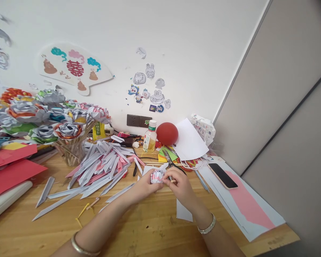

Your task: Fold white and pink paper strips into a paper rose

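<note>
A small white-and-pink paper flower (157, 176) is above the table, wrapped by the fingers and thumb of my left hand (147, 185). On its right side, my right hand (179, 184) closes with thumb and fingertips pinched at the flower's edge. The pale tip of a thin wooden stick (173, 181) shows by the right fingers; whether it joins the flower is hidden. Folded white and pink paper strips (104, 164) are heaped left of my hands. Just behind the right hand lie black-handled scissors (169, 159), partly covered by it.
Finished paper flowers (66, 131) on sticks crowd a container at left, near red paper (13, 175). Behind stand a bottle (149, 139) and a red balloon (167, 134). At right, a phone (223, 175) rests on white and pink sheets (253, 205). A wall rises behind.
</note>
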Demonstrator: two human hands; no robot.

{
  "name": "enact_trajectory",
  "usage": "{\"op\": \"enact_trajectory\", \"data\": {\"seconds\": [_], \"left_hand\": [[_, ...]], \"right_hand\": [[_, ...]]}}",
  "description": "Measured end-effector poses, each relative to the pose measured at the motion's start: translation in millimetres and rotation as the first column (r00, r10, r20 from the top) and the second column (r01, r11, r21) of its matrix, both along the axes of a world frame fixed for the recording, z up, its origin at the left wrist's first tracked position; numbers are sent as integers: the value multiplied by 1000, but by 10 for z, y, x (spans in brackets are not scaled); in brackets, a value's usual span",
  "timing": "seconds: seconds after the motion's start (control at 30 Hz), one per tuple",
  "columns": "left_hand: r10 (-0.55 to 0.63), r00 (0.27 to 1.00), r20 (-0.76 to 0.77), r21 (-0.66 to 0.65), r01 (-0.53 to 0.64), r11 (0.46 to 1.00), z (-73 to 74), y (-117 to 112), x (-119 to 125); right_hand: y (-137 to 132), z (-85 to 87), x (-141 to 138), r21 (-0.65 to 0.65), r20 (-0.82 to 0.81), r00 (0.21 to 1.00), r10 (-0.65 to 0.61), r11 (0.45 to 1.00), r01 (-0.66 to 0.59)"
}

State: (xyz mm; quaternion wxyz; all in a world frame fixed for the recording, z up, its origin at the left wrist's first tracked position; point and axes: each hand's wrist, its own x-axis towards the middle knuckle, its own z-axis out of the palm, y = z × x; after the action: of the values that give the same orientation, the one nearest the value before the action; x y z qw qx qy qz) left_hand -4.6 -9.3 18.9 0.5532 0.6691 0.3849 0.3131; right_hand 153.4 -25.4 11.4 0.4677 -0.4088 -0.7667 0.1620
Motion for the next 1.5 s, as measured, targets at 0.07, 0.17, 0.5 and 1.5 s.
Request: {"op": "enact_trajectory", "data": {"seconds": [0.07,0.17,0.5,1.5], "left_hand": [[3,1000,-17,11,-3,1000,-12,8,-2],[25,999,-31,47,-24,999,-30,23,-6],[41,997,-71,112,-32,993,-74,40,-19],[63,978,-200,-3,-65,998,10,35,-25]], "right_hand": [[6,-7,-4,10,-2,1000,-6,1000,6],[23,-31,-8,19,-19,1000,-15,1000,15],[60,8,47,-292,-142,987,81,949,-119],[52,-65,93,192,449,892,-54,981,-37]]}}
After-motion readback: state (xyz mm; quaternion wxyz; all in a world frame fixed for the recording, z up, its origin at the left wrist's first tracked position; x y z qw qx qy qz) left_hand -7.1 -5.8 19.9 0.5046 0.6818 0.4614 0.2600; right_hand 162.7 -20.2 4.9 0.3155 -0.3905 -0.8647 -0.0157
